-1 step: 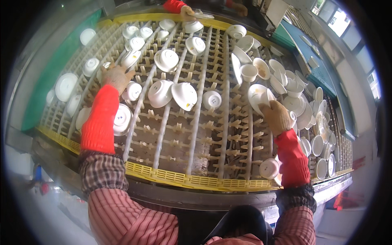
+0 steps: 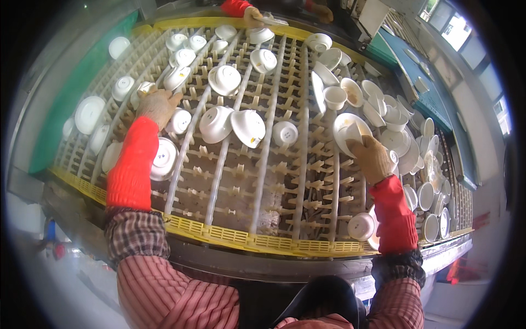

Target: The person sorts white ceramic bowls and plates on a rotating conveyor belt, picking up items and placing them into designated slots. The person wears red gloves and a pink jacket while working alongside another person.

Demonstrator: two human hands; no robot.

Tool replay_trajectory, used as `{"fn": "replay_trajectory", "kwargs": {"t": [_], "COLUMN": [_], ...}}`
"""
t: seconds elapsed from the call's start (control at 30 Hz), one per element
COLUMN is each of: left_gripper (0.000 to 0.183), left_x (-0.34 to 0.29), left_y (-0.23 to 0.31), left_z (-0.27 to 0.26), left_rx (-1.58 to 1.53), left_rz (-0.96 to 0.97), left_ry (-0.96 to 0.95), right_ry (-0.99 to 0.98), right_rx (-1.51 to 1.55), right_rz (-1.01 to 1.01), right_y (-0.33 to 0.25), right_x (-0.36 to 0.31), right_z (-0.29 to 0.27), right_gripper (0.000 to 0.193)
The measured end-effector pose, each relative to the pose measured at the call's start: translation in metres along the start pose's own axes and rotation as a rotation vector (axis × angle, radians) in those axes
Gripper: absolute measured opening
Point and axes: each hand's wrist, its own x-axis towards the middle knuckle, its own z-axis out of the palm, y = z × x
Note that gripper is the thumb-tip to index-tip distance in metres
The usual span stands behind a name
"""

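Note:
My left hand (image 2: 158, 108), in a tan glove, reaches to the left part of a conveyor rack (image 2: 235, 192) set with rows of pegs. Its fingers are curled at the edge of a small white bowl (image 2: 143, 88), which they partly hide. My right hand (image 2: 373, 159), gloved alike, pinches a small white bowl (image 2: 352, 133) tilted in front of a white plate (image 2: 342, 122). Between my hands, upturned white bowls lean on the pegs, among them a deep bowl (image 2: 215, 125) and one with a yellow mark (image 2: 248, 128).
Jumbled bowls and plates, some with food residue, crowd the right side around a stained bowl (image 2: 351, 91). A yellow guard edge (image 2: 263, 244) borders the near side. Across the rack, another person's gloved hand (image 2: 253, 17) holds a dish. A blue belt (image 2: 402, 60) runs at the far right.
More of the bowl at my left hand shows now. The bowl in my right hand has tilted slightly. Other dishes keep nearly the same places.

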Motion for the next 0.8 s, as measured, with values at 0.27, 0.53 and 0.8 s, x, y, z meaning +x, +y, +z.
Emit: {"fn": "replay_trajectory", "kwargs": {"t": [0.27,0.53,0.8], "left_gripper": [0.066,0.08,0.036], "left_x": [-0.097,-0.099,-0.048], "left_y": [0.085,0.18,0.218], "left_z": [-0.072,-0.075,-0.034], "left_rx": [-0.481,0.036,0.418], "left_rz": [0.396,0.73,0.813], "left_ry": [0.137,0.268,0.206], "right_ry": [-0.074,0.164,0.149], "right_rx": [-0.047,-0.177,-0.692], "right_rz": [-0.471,-0.503,-0.602], "right_y": [-0.13,-0.047,0.052], "right_x": [0.025,0.051,0.012], "right_z": [0.026,0.063,0.004], "right_gripper": [0.047,0.047,0.067]}}
